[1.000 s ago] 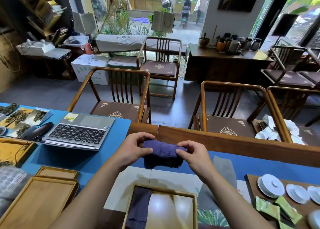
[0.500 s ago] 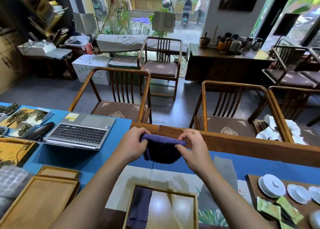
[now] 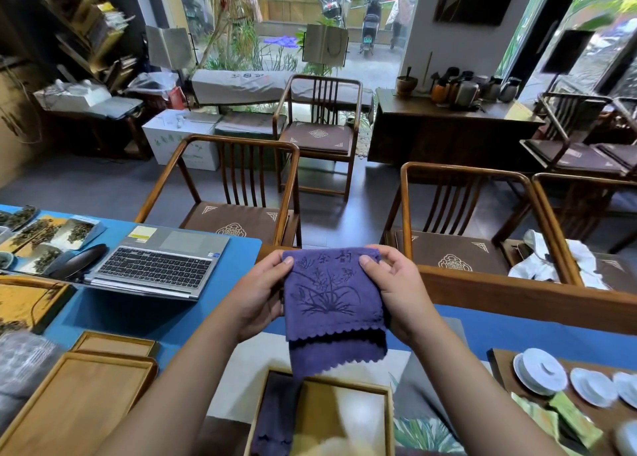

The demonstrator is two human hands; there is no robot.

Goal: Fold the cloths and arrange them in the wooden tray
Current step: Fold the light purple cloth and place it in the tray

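The wooden tray [image 3: 387, 417] sits nearest the person at the bottom edge of the view: a pale, smooth, rectangular tray with a raised rim, holding one dark folded cloth [image 3: 275, 414] laid along its left side, with the rest of its floor bare. Directly above the tray hangs the purple cloth [image 3: 332, 304]. Half a second earlier it was a compact bunched bundle between the hands; it now hangs opened out in two layers, the printed face toward the camera, the back layer showing below the front one. This suggests the fold is being reset or squared, so this cloth is not yet ready for placement. The fabric looks soft, like a matte towelling weave, with scalloped lower edges, a dark line drawing of a plant and characters along the top. The left hand [image 3: 258, 297] pinches the upper left corner, thumb in front and fingers [image 3: 275, 259] curled behind; the right hand [image 3: 396, 293] pinches the upper right corner likewise. A grey cloth [image 3: 420, 383] lies flat on the bench [image 3: 138, 314], just right of the tray. To the left are empty wooden trays [image 3: 79, 397] and an open laptop [image 3: 155, 266]. Beyond the bench stand slatted wooden chairs [image 3: 241, 193] with brown cushions.
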